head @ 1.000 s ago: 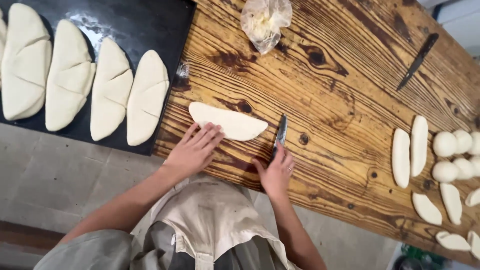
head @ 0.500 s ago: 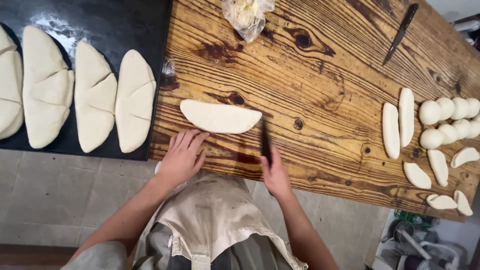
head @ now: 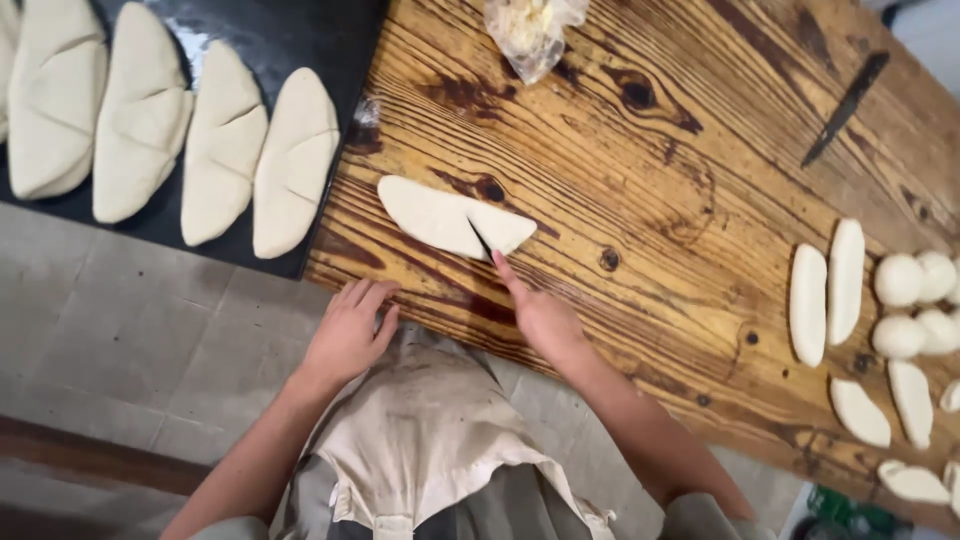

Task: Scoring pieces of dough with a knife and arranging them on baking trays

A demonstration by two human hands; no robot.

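A flat half-moon piece of pale dough (head: 440, 216) lies on the wooden table (head: 640, 190) near its front edge. My right hand (head: 541, 313) grips a small dark blade (head: 481, 240), whose tip rests in a slanting cut across the right part of the dough. My left hand (head: 350, 332) hangs with loose fingers at the table's front edge, below the dough and not touching it.
A black tray (head: 260, 40) at the left holds several scored half-moon dough pieces (head: 292, 160). A crumpled plastic bag (head: 530, 30) sits at the back. A long dark knife (head: 846, 108) lies far right. Dough strips (head: 828, 285) and balls (head: 910, 300) lie at the right edge.
My right hand has brought the blade onto the dough and cut a slanting line in it. My left hand has drawn back from beside the dough to the table edge.
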